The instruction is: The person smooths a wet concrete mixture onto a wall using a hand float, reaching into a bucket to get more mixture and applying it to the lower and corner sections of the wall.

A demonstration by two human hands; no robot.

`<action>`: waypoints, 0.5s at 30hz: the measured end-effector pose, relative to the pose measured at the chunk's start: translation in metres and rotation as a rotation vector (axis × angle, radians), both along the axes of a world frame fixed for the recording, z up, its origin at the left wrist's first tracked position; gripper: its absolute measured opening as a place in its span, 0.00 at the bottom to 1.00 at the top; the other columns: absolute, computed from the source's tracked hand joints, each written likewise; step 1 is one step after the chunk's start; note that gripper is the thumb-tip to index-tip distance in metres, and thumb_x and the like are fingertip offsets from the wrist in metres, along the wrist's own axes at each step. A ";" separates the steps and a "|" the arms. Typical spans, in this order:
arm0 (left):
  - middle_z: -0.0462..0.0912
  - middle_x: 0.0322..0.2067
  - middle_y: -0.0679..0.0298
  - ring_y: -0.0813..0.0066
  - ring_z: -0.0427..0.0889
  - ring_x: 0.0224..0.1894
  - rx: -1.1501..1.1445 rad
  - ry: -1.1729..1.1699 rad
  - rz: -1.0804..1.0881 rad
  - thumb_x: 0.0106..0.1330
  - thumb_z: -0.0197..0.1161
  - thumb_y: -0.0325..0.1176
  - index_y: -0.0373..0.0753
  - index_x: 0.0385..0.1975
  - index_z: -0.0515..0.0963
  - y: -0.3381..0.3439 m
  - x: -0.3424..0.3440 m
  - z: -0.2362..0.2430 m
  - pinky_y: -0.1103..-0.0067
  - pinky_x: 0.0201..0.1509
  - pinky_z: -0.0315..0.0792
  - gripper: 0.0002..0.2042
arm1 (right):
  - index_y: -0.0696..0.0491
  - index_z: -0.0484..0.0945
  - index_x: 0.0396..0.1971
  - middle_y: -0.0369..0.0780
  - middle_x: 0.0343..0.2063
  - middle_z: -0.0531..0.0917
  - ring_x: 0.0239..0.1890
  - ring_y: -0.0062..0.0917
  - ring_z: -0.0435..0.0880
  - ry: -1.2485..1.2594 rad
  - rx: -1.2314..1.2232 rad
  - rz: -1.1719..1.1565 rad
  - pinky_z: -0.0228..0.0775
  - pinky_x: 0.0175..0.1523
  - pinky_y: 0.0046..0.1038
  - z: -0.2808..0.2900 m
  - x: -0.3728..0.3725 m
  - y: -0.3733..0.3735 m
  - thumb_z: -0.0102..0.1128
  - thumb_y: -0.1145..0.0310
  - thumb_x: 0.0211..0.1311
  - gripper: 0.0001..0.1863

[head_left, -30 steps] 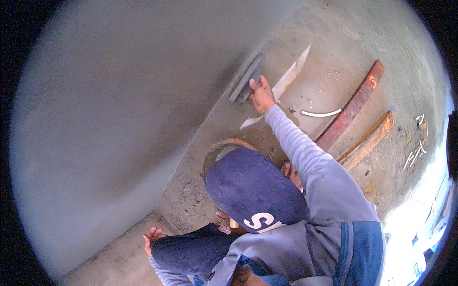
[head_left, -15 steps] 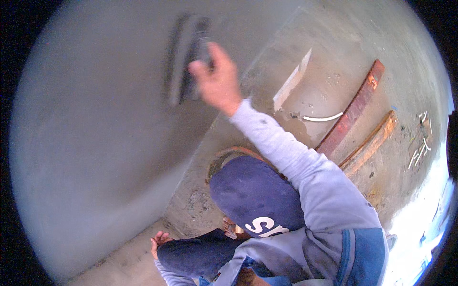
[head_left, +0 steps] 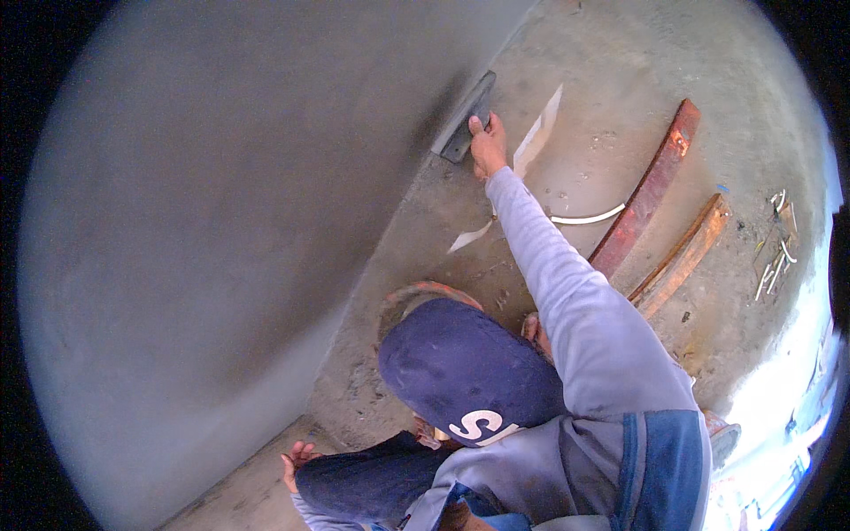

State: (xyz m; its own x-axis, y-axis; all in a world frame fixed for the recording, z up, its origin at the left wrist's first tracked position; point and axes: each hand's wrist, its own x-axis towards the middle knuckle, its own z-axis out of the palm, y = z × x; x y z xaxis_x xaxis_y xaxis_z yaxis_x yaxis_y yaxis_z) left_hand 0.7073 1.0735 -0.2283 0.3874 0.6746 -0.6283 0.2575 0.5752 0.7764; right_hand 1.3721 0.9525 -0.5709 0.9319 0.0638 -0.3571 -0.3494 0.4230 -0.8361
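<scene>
My right hand (head_left: 489, 149) grips a dark grey plastering float (head_left: 466, 124). Its long edge lies along the corner where the smooth grey wall (head_left: 212, 159) meets the floor. The float's handle is mostly hidden behind my fingers. At the lower left, my left hand (head_left: 299, 462) is beside my dark-clad knee, fingers apart and holding nothing I can see.
A reddish board (head_left: 651, 190) and a shorter brown timber (head_left: 686, 252) lie on the right. Nearby are a pale strip (head_left: 537, 133), a white curved tube (head_left: 589, 218) and several white scraps (head_left: 775, 265). An orange-rimmed round container (head_left: 434, 288) sits partly behind my knee.
My right hand has brought the float down off the wall and rightward to the foot of the wall. A second pale scrap on the floor now shows. My left hand stays by my knee.
</scene>
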 end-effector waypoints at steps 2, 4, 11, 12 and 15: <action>0.78 0.44 0.53 0.58 0.80 0.38 0.005 0.033 0.004 0.67 0.39 0.54 0.37 0.50 0.70 -0.004 0.001 0.003 0.64 0.43 0.74 0.26 | 0.61 0.61 0.57 0.47 0.49 0.74 0.50 0.32 0.72 0.008 -0.070 0.047 0.61 0.56 0.28 -0.016 0.013 0.011 0.56 0.67 0.59 0.27; 0.78 0.44 0.53 0.58 0.80 0.38 0.009 0.042 -0.006 0.67 0.40 0.54 0.37 0.50 0.70 -0.007 0.001 0.005 0.64 0.43 0.74 0.26 | 0.62 0.63 0.55 0.48 0.49 0.74 0.51 0.33 0.73 -0.008 -0.019 0.029 0.61 0.56 0.29 -0.010 0.019 0.021 0.57 0.67 0.58 0.27; 0.78 0.44 0.53 0.57 0.79 0.41 -0.039 0.024 -0.039 0.68 0.39 0.53 0.38 0.51 0.70 -0.001 0.007 0.003 0.63 0.46 0.73 0.26 | 0.62 0.68 0.51 0.54 0.50 0.72 0.53 0.43 0.72 -0.610 -0.203 -0.041 0.61 0.58 0.36 0.151 -0.037 0.034 0.57 0.69 0.52 0.25; 0.78 0.44 0.53 0.57 0.79 0.41 -0.082 -0.011 -0.069 0.68 0.39 0.53 0.38 0.51 0.70 0.003 0.010 0.000 0.62 0.47 0.73 0.26 | 0.64 0.67 0.51 0.55 0.47 0.74 0.48 0.42 0.76 -0.800 -0.306 -0.050 0.67 0.52 0.34 0.177 -0.057 0.033 0.59 0.65 0.54 0.27; 0.78 0.44 0.53 0.57 0.79 0.41 -0.058 0.076 -0.040 0.68 0.40 0.53 0.38 0.51 0.70 0.013 0.023 -0.007 0.62 0.47 0.73 0.26 | 0.57 0.66 0.54 0.51 0.51 0.72 0.55 0.45 0.69 -1.049 0.018 0.320 0.60 0.59 0.39 0.225 -0.101 0.025 0.57 0.69 0.50 0.27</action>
